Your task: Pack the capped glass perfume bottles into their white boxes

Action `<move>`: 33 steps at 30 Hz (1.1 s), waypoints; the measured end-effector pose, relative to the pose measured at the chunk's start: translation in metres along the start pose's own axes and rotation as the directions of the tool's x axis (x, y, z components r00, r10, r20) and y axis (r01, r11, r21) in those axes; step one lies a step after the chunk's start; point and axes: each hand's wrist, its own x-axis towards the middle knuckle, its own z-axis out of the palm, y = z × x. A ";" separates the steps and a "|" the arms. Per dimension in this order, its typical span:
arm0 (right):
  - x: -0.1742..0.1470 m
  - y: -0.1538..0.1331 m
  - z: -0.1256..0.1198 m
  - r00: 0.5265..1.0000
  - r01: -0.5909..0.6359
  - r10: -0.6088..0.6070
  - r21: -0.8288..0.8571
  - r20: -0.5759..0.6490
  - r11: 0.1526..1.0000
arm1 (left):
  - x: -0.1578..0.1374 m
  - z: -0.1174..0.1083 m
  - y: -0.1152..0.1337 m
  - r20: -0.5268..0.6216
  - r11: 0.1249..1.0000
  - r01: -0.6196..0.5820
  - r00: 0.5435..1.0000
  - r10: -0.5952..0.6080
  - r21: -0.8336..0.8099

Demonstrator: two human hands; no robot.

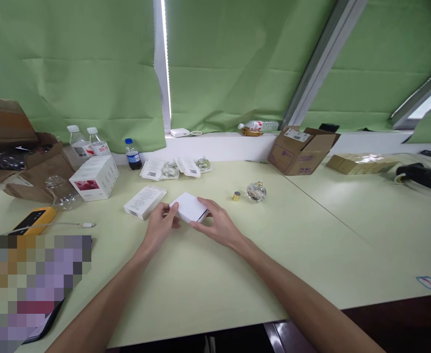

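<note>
I'm holding the white box (189, 206) with both hands, left hand (161, 223) and right hand (217, 224) clamped on its ends, left of the gold cap (236, 196); gripping evenly is keeping it square.

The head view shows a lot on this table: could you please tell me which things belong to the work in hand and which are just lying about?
In hand:
- small white box, held by the left hand and right hand

Lying about:
- flat white box beside it
- gold cap
- glass bottle
- large white carton
- cola bottle
- open cardboard box
- yellow device
</note>
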 end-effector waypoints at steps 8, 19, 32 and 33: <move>0.004 0.010 -0.010 0.998 0.024 -0.018 -0.116 0.054 0.993 | -0.001 -0.007 -0.003 0.015 0.831 -0.182 0.979 0.205 0.526; 0.005 0.022 -0.009 0.991 -0.025 0.058 -0.260 0.120 0.965 | -0.001 -0.007 -0.010 0.019 0.760 -0.196 0.972 0.235 0.620; 0.010 0.041 -0.017 0.970 -0.245 0.231 -0.368 -0.082 0.897 | 0.017 -0.049 0.000 -0.156 0.461 -0.100 0.861 0.485 0.882; 0.010 0.039 -0.016 0.970 -0.241 0.218 -0.361 -0.102 0.901 | 0.020 -0.053 -0.003 -0.185 0.433 -0.041 0.865 0.467 0.900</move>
